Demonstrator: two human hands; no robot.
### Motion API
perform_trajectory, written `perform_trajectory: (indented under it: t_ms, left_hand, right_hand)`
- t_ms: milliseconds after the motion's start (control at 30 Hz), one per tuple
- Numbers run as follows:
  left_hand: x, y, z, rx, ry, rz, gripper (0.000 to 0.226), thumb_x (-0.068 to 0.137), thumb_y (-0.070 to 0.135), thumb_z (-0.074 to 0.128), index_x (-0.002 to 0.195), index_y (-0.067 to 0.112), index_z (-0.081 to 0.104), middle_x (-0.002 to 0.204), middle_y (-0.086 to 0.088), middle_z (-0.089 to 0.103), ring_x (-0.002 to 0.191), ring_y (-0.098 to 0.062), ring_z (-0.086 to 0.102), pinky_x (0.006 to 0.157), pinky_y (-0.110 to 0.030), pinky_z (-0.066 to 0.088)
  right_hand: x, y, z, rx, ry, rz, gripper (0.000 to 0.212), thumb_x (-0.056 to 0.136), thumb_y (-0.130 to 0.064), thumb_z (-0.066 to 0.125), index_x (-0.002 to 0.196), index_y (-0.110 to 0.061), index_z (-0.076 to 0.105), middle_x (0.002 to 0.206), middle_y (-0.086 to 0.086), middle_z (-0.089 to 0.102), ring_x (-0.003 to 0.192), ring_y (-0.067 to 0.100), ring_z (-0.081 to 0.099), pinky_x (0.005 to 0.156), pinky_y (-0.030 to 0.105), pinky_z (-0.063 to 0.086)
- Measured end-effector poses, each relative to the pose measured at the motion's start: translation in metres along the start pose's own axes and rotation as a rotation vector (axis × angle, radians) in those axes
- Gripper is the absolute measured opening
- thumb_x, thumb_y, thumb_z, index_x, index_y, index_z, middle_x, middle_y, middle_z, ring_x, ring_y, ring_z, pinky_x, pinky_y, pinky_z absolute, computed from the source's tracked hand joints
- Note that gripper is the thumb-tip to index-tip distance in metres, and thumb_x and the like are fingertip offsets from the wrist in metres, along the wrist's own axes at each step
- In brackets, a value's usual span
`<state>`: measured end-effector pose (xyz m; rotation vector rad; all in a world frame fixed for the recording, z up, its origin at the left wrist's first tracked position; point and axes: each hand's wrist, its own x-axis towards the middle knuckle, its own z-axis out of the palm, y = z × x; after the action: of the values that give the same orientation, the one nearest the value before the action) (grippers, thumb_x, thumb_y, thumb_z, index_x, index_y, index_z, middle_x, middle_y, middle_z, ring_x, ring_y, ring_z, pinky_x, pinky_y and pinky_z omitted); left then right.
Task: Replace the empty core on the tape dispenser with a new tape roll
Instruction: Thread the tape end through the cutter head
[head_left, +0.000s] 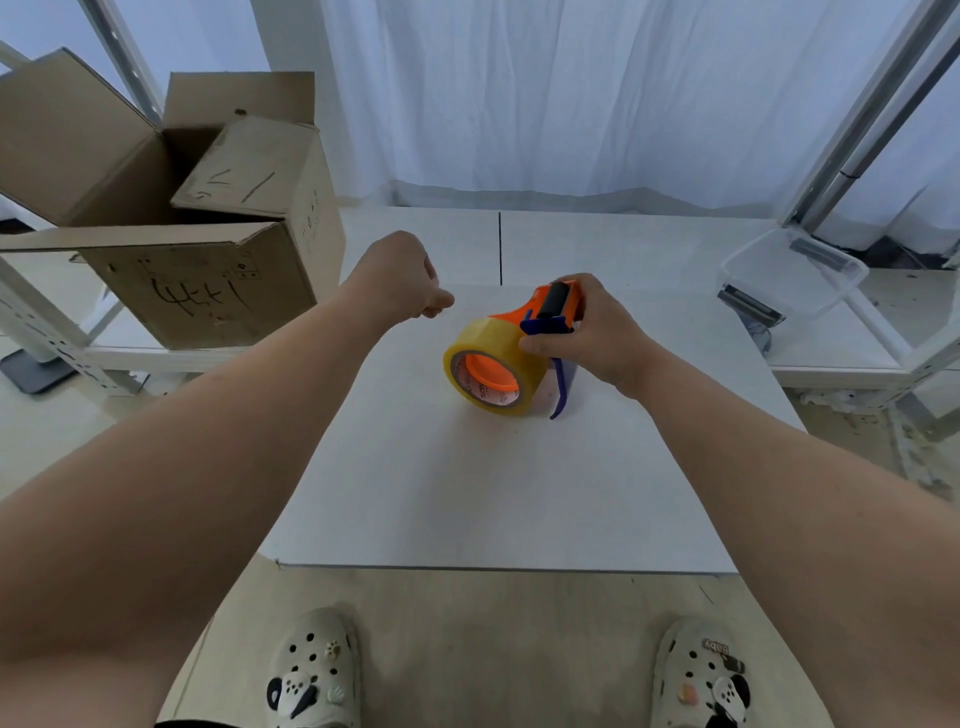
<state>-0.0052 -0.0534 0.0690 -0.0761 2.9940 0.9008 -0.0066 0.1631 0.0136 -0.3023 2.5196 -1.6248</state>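
The tape dispenser is held on the surface by the right hand, whose fingers are wrapped round its front end. A yellowish tape roll is seated on its orange hub. The left hand is raised nearby with fingers curled; whether anything is pinched cannot be told.

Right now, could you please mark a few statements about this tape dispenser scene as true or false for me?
1. The right hand grips the tape dispenser. True.
2. A yellowish tape roll sits on the dispenser's orange hub. True.
3. The left hand rests on the tape roll. False: it is curled and apart from the roll.
4. The cardboard box is closed. False: its flaps stand open.
5. A clear plastic container sits at the right. True.
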Motion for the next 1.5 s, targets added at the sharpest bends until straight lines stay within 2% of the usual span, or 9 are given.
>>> perform_trajectory:
  t_ms: [133, 333, 467, 600, 800, 1100, 1233, 1400, 1500]
  left_hand:
    - [-0.002, 0.01, 0.001, -0.244, -0.011, -0.018, 0.01, 0.084, 0.011, 0.066, 0.077, 0.006, 0.063, 0.079, -0.016, 0.071, 0.064, -0.017, 0.066, 0.074, -0.031, 0.058]
    - [-0.004, 0.025, 0.007, -0.288, 0.003, 0.028, 0.007, 0.086, 0.012, 0.063, 0.082, 0.007, 0.06, 0.072, -0.01, 0.068, 0.066, -0.017, 0.067, 0.073, -0.031, 0.058]
    - [-0.003, 0.024, 0.009, -0.28, 0.025, 0.087, 0.008, 0.086, 0.014, 0.064, 0.086, 0.006, 0.061, 0.078, -0.013, 0.071, 0.065, -0.017, 0.068, 0.071, -0.03, 0.059]
    - [-0.004, 0.025, 0.011, -0.316, 0.005, 0.133, 0.008, 0.085, 0.014, 0.066, 0.084, 0.007, 0.063, 0.077, -0.013, 0.072, 0.062, -0.014, 0.068, 0.071, -0.03, 0.059]
    - [-0.002, 0.02, 0.004, -0.181, 0.039, 0.174, 0.009, 0.085, 0.015, 0.065, 0.083, 0.006, 0.065, 0.074, -0.011, 0.072, 0.063, -0.013, 0.068, 0.072, -0.033, 0.059]
    - [-0.008, 0.034, -0.003, -0.029, 0.011, 0.284, 0.007, 0.087, 0.017, 0.063, 0.084, 0.01, 0.064, 0.072, -0.005, 0.07, 0.059, -0.003, 0.063, 0.06, -0.021, 0.052]
    - [-0.009, 0.046, -0.006, -0.019, -0.003, 0.322, 0.009, 0.087, 0.017, 0.063, 0.087, 0.009, 0.064, 0.072, -0.004, 0.07, 0.059, -0.002, 0.064, 0.064, -0.018, 0.053]
    - [-0.009, 0.049, -0.007, -0.012, -0.046, 0.302, 0.009, 0.086, 0.016, 0.063, 0.088, 0.008, 0.064, 0.073, -0.006, 0.072, 0.059, -0.003, 0.066, 0.067, -0.024, 0.058]
    - [-0.01, 0.05, -0.009, 0.039, -0.033, 0.324, 0.01, 0.087, 0.019, 0.062, 0.089, 0.009, 0.064, 0.074, -0.004, 0.071, 0.063, -0.005, 0.067, 0.067, -0.02, 0.054]
  right_hand:
    - [0.0, 0.006, -0.001, 0.084, -0.007, 0.07, 0.062, 0.068, -0.017, 0.084, 0.116, -0.02, 0.044, 0.105, -0.005, 0.056, 0.098, 0.015, 0.057, 0.076, 0.025, 0.053]
    - [-0.006, 0.015, 0.012, 0.103, 0.005, 0.024, 0.083, 0.07, -0.012, 0.082, 0.125, -0.025, 0.022, 0.105, -0.013, 0.045, 0.093, 0.007, 0.053, 0.067, 0.014, 0.051]
    - [-0.006, 0.024, 0.023, 0.039, 0.042, -0.062, 0.09, 0.062, -0.011, 0.085, 0.118, -0.036, 0.02, 0.127, 0.009, 0.042, 0.111, 0.025, 0.052, 0.08, 0.027, 0.054]
    - [-0.003, 0.021, 0.026, -0.003, 0.033, -0.073, 0.091, 0.054, -0.019, 0.081, 0.115, -0.05, 0.02, 0.123, 0.01, 0.045, 0.112, 0.032, 0.049, 0.081, 0.036, 0.056]
    - [-0.001, 0.014, 0.027, -0.019, -0.03, -0.122, 0.074, 0.067, 0.0, 0.077, 0.116, -0.025, 0.027, 0.102, -0.014, 0.047, 0.091, 0.009, 0.054, 0.066, 0.014, 0.05]
    - [0.002, 0.01, 0.02, -0.158, -0.082, -0.099, 0.075, 0.068, -0.007, 0.079, 0.12, -0.018, 0.027, 0.106, 0.0, 0.051, 0.099, 0.024, 0.055, 0.074, 0.037, 0.058]
    - [0.0, 0.008, 0.02, -0.15, -0.112, -0.121, 0.074, 0.067, -0.008, 0.08, 0.117, -0.023, 0.028, 0.106, -0.005, 0.049, 0.099, 0.019, 0.054, 0.069, 0.024, 0.054]
    - [-0.003, 0.009, 0.015, -0.07, -0.144, -0.02, 0.079, 0.064, -0.018, 0.086, 0.122, -0.024, 0.032, 0.117, 0.005, 0.052, 0.105, 0.023, 0.054, 0.081, 0.035, 0.057]
    - [-0.003, 0.004, 0.011, 0.052, -0.184, 0.036, 0.07, 0.066, -0.02, 0.085, 0.12, -0.023, 0.041, 0.113, 0.0, 0.058, 0.101, 0.014, 0.057, 0.08, 0.026, 0.053]
